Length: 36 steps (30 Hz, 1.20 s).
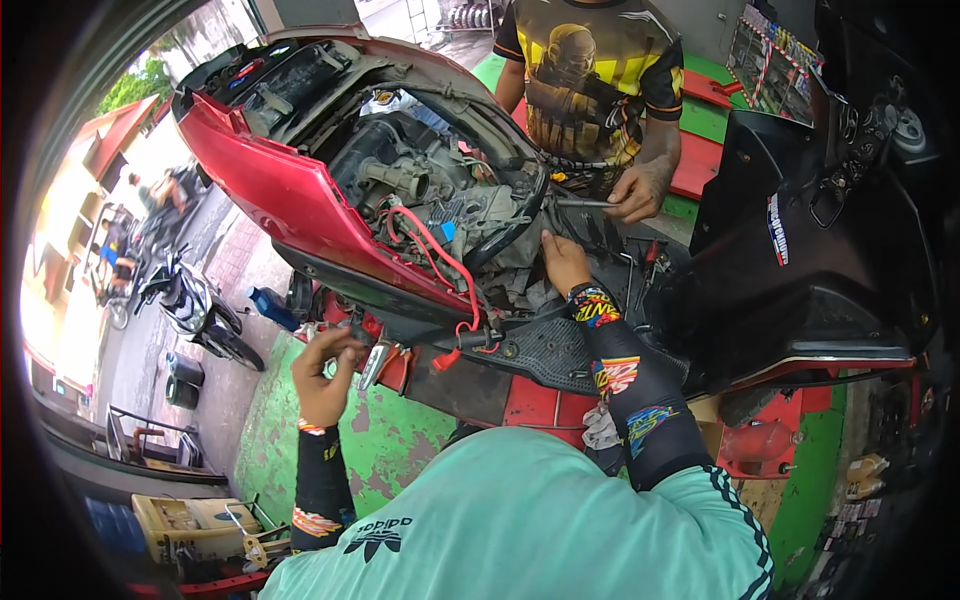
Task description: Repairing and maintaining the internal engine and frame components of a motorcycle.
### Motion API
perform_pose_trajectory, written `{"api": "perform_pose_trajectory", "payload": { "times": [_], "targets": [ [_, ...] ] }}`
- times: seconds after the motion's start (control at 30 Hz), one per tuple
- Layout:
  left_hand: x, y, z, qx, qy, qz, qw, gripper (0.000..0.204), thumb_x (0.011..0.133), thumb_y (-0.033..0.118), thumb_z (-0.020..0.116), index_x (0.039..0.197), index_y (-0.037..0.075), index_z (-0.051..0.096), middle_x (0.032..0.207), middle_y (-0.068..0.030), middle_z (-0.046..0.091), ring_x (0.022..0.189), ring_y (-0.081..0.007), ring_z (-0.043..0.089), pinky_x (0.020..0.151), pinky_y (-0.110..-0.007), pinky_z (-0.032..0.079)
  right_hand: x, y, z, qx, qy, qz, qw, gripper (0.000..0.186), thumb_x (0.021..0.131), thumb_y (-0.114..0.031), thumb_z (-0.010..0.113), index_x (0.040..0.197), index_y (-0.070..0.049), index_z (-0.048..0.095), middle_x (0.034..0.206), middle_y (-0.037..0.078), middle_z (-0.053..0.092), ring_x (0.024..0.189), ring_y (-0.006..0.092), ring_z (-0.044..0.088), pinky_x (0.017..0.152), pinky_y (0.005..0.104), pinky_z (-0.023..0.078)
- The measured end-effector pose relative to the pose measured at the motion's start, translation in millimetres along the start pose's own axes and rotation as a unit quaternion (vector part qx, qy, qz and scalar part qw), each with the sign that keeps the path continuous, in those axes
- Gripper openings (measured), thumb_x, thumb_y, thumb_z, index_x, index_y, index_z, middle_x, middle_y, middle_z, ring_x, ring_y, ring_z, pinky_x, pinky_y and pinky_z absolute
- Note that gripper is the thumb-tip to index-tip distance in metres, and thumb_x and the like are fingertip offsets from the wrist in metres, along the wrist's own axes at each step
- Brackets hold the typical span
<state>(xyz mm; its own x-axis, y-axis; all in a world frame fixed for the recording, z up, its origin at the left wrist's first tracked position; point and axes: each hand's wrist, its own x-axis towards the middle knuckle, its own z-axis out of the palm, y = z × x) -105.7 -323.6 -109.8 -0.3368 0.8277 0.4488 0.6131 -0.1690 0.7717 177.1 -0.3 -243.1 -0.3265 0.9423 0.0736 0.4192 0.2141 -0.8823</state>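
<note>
A red and black scooter (300, 205) stands before me with its seat area uncovered and the engine parts (450, 210) exposed. My right hand (567, 266) reaches to the front edge of this opening, beside a black curved frame tube; its fingertips are partly hidden. At the scooter's near left side, my left hand (326, 375) has curled fingers next to a silver footrest-like part (374, 366). Something dark lies at its fingertips, which I cannot make out. A red cable (440, 250) loops out of the opening and hangs down the scooter's side.
Across the scooter, a co-worker's hand (642, 190) holds a grey metal rod-like tool (585, 203). Tools (650, 265) lie on the black footboard (550, 350). A clear plastic bottle (760, 441) lies at right. Another motorcycle (200, 310) is parked at left.
</note>
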Motion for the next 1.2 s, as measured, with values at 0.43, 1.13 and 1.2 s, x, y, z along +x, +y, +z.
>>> {"api": "perform_pose_trajectory", "payload": {
  "times": [0.43,1.13,1.2],
  "targets": [
    [-12,-50,47,-0.05,0.041,-0.115,0.991,0.038,0.089,0.002,0.065,0.126,0.002,0.052,0.118,-0.01,0.056,0.109,-0.0196,0.059,0.09,-0.033,0.051,1,5,8,-0.001,0.044,0.004,0.999,0.048,0.103,-0.038,0.045,0.093,0.005,0.063,0.091,0.029,0.064,0.09,0.0468,0.06,0.079,0.0492,0.045],
    [-15,-58,48,-0.117,0.032,-0.148,0.981,0.037,0.092,-0.004,0.056,0.128,0.003,0.051,0.116,-0.0087,0.059,0.11,-0.0165,0.059,0.09,-0.03,0.049,0,7,9,0.013,0.059,-0.003,0.998,0.048,0.104,-0.038,0.043,0.083,0.001,0.063,0.08,0.024,0.062,0.083,0.0443,0.058,0.076,0.049,0.044],
    [-15,-58,48,-0.115,0.031,-0.148,0.982,0.037,0.092,-0.004,0.056,0.128,0.003,0.051,0.116,-0.0087,0.059,0.11,-0.0165,0.059,0.09,-0.03,0.049,-1,5,13,0.008,0.114,-0.103,0.988,0.052,0.104,-0.04,0.043,0.079,0.001,0.062,0.076,0.023,0.061,0.079,0.0447,0.058,0.075,0.0493,0.044]
  ]
}}
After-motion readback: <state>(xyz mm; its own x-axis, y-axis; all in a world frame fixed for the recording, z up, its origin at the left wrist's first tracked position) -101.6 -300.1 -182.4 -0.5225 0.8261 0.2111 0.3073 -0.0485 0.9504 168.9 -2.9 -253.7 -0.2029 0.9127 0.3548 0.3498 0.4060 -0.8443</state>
